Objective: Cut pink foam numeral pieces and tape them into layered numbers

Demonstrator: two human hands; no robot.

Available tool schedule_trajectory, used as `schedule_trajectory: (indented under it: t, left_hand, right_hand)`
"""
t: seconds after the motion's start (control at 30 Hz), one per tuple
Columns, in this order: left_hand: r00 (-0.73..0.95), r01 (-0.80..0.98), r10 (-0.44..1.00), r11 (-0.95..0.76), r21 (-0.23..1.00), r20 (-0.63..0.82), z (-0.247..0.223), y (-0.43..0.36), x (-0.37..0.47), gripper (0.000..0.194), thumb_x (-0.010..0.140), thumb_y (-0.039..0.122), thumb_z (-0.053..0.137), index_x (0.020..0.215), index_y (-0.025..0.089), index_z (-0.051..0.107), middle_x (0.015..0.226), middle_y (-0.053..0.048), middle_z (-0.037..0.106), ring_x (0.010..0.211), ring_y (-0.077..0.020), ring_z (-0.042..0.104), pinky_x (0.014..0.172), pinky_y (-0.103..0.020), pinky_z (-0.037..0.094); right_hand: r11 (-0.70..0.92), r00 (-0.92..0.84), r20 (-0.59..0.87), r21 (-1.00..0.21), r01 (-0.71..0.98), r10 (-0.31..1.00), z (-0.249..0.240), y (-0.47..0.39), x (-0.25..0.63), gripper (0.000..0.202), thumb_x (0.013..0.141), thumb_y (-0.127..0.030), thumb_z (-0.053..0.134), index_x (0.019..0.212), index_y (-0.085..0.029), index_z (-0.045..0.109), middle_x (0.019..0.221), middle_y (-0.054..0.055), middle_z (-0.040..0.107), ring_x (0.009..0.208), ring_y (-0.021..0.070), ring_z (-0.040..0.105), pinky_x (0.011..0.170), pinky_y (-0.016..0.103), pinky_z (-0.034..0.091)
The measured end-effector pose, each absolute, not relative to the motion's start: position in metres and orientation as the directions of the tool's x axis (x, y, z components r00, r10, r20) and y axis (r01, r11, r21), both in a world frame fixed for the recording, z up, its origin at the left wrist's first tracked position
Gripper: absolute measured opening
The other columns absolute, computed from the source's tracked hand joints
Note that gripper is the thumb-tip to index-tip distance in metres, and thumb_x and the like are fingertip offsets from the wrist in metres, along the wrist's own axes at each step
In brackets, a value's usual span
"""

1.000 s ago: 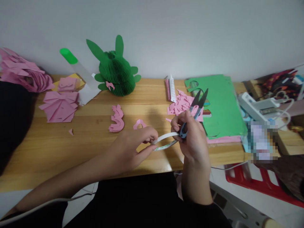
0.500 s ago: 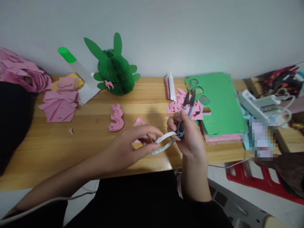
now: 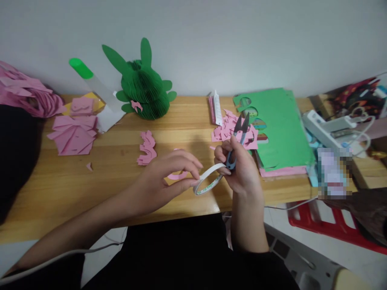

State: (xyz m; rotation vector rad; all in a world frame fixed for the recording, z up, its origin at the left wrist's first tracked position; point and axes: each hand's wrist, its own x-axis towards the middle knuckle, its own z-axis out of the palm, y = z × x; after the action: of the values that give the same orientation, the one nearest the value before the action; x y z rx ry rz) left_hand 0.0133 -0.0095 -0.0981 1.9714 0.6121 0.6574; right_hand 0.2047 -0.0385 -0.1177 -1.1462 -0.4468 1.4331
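My right hand (image 3: pixel 243 169) grips small blue-handled thread snips (image 3: pixel 238 126), blades pointing up and away from me. Its fingers also steady the right side of a narrow roll of white double-sided tape (image 3: pixel 208 172), which has green print inside. At the roll's left edge, my left hand (image 3: pixel 160 181) pinches with thumb and forefinger. A curved pink paper piece (image 3: pixel 179 176) lies on the table, partly hidden behind the left hand. Left of it rests a wavy stack of pink paper cut-outs (image 3: pixel 147 148). Pink paper scraps (image 3: pixel 225 131) are heaped beyond the snips.
A green honeycomb-paper figure (image 3: pixel 145 90) with long ears stands by the wall. Green paper sheets (image 3: pixel 281 129) lie at right, near a white power strip (image 3: pixel 322 131). A glue tube (image 3: pixel 217 108) stands behind the scraps. Folded pink paper (image 3: pixel 74 137) sits at left.
The tape roll has turned to show more of its ring, and the left fingers have closed in at its left edge. The view has shifted slightly.
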Motion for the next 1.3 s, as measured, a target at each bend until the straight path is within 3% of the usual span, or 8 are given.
schedule_trajectory:
  t: [0.2, 0.43, 0.53, 0.63, 0.8, 0.93, 1.1, 1.3]
  left_hand:
    - [0.724, 0.125, 0.550, -0.698, 0.705, 0.416, -0.094, -0.009, 0.010, 0.010, 0.091, 0.008, 0.060, 0.088, 0.018, 0.062, 0.095, -0.004, 0.065, 0.090, -0.0121, 0.064, 0.081, -0.026, 0.053]
    - [0.741, 0.116, 0.575, -0.620, 0.776, 0.348, -0.098, -0.014, 0.009, 0.034, 0.090, 0.009, 0.061, 0.120, 0.021, 0.055, 0.115, -0.006, 0.061, 0.114, -0.0144, 0.055, 0.099, -0.029, 0.047]
    - [0.739, 0.122, 0.642, -0.422, 0.898, 0.202, -0.103, -0.014, 0.010, 0.042, 0.090, 0.015, 0.062, 0.129, 0.025, 0.052, 0.112, -0.004, 0.065, 0.106, -0.0150, 0.061, 0.093, -0.029, 0.050]
    - [0.774, 0.096, 0.629, -0.011, 0.995, -0.068, -0.104, -0.017, 0.013, 0.034, 0.088, 0.019, 0.062, 0.122, 0.024, 0.057, 0.087, 0.000, 0.071, 0.082, -0.0144, 0.068, 0.079, -0.029, 0.055]
    - [0.821, 0.041, 0.497, 0.441, 0.897, -0.281, -0.102, -0.033, 0.012, 0.033, 0.083, 0.015, 0.064, 0.114, 0.023, 0.057, 0.074, 0.002, 0.076, 0.067, -0.0151, 0.074, 0.069, -0.027, 0.056]
    - [0.816, 0.102, 0.452, 0.500, 0.860, -0.361, -0.102, -0.048, 0.001, 0.036, 0.081, 0.015, 0.066, 0.114, 0.025, 0.056, 0.076, 0.000, 0.079, 0.062, -0.0148, 0.074, 0.059, -0.022, 0.052]
    - [0.707, 0.163, 0.543, 0.500, 0.851, -0.454, -0.102, -0.051, -0.012, 0.037, 0.078, 0.020, 0.070, 0.111, 0.024, 0.054, 0.074, -0.001, 0.079, 0.062, -0.0157, 0.074, 0.056, -0.023, 0.051]
    - [0.642, 0.112, 0.603, 0.538, 0.836, -0.474, -0.105, -0.044, -0.015, 0.038, 0.076, 0.021, 0.072, 0.110, 0.024, 0.054, 0.069, 0.002, 0.077, 0.061, -0.0175, 0.075, 0.060, -0.027, 0.057]
  right_hand:
    - [-0.243, 0.136, -0.382, -0.786, -0.569, 0.914, -0.119, -0.039, 0.204, 0.055, 0.075, -0.064, 0.073, 0.063, -0.021, 0.040, 0.048, -0.009, 0.042, 0.037, 0.0027, 0.022, 0.031, 0.014, 0.014]
    - [-0.342, 0.022, -0.454, -0.701, -0.625, 0.890, -0.121, -0.038, 0.201, 0.057, 0.078, -0.065, 0.069, 0.062, -0.021, 0.036, 0.046, -0.010, 0.040, 0.035, 0.0022, 0.018, 0.030, 0.013, 0.011]
    - [-0.394, -0.037, -0.496, -0.639, -0.660, 0.867, -0.122, -0.038, 0.200, 0.055, 0.079, -0.062, 0.070, 0.062, -0.021, 0.036, 0.045, -0.011, 0.039, 0.033, 0.0021, 0.017, 0.030, 0.014, 0.011]
    - [-0.409, -0.055, -0.506, -0.624, -0.666, 0.861, -0.125, -0.039, 0.198, 0.054, 0.079, -0.060, 0.070, 0.062, -0.021, 0.037, 0.045, -0.011, 0.040, 0.032, 0.0020, 0.017, 0.031, 0.014, 0.012]
    - [-0.334, 0.099, -0.468, -0.747, -0.575, 0.878, -0.138, -0.053, 0.192, 0.049, 0.073, -0.060, 0.073, 0.064, -0.021, 0.045, 0.053, -0.007, 0.050, 0.037, 0.0059, 0.036, 0.032, 0.017, 0.027]
    - [-0.182, 0.379, -0.276, -0.947, -0.266, 0.883, -0.150, -0.077, 0.201, 0.036, 0.079, -0.051, 0.073, 0.069, -0.019, 0.058, 0.067, -0.001, 0.059, 0.058, 0.0110, 0.054, 0.053, 0.022, 0.046]
    - [-0.323, 0.244, -0.304, -0.945, 0.041, 0.921, -0.151, -0.110, 0.227, 0.037, 0.087, -0.048, 0.068, 0.067, -0.020, 0.055, 0.058, -0.006, 0.038, 0.049, 0.0099, 0.032, 0.042, 0.022, 0.027]
    - [-0.307, 0.002, -0.308, -0.949, 0.071, 0.952, -0.137, -0.126, 0.240, 0.040, 0.093, -0.057, 0.054, 0.092, -0.019, 0.068, 0.055, -0.007, 0.033, 0.046, 0.0106, 0.027, 0.042, 0.024, 0.022]
